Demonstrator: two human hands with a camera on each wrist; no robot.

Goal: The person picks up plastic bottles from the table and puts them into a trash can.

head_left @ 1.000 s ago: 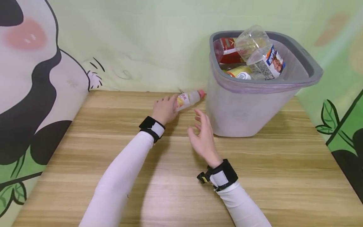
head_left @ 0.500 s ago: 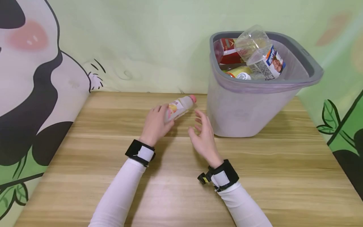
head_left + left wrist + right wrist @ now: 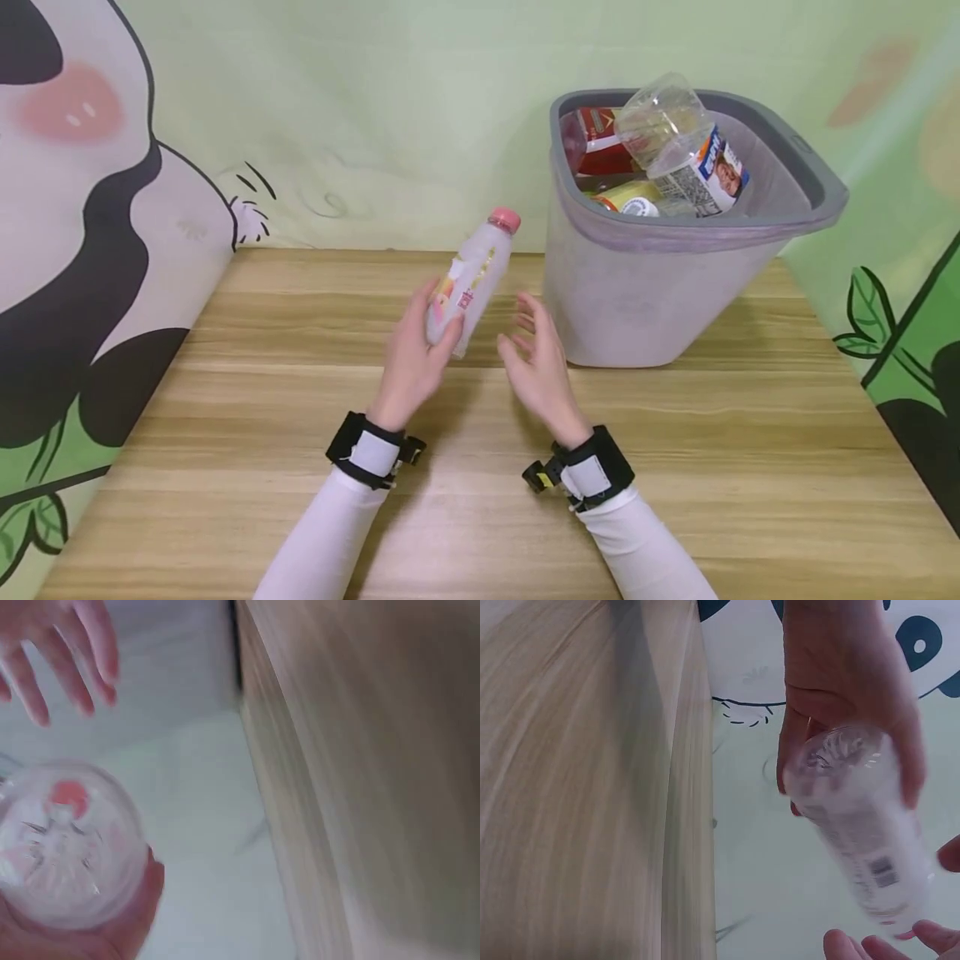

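Observation:
A clear plastic bottle (image 3: 480,271) with a pink cap and a fruit label is held up off the table, its cap tilted away and to the right. My left hand (image 3: 412,358) grips it around the lower part, thumb on the near side. In the left wrist view the round base of the bottle (image 3: 71,847) faces the camera. My right hand (image 3: 542,362) hovers just right of the bottle, fingers loosely bent and holding nothing. The right wrist view shows the left hand (image 3: 851,682) around the bottle's base, with fingertips of the right hand (image 3: 855,946) near the cap end.
A grey-rimmed bin (image 3: 622,308) with a liner stands at the back right of the wooden table (image 3: 247,400). Inside are a clear container (image 3: 663,121), a red package (image 3: 600,150) and a yellow item (image 3: 630,193). A backdrop with a panda drawing hangs behind.
The left hand has drawn the bottle from the back of the table toward me and lifted it, turning it more upright. My right hand has stayed nearly still.

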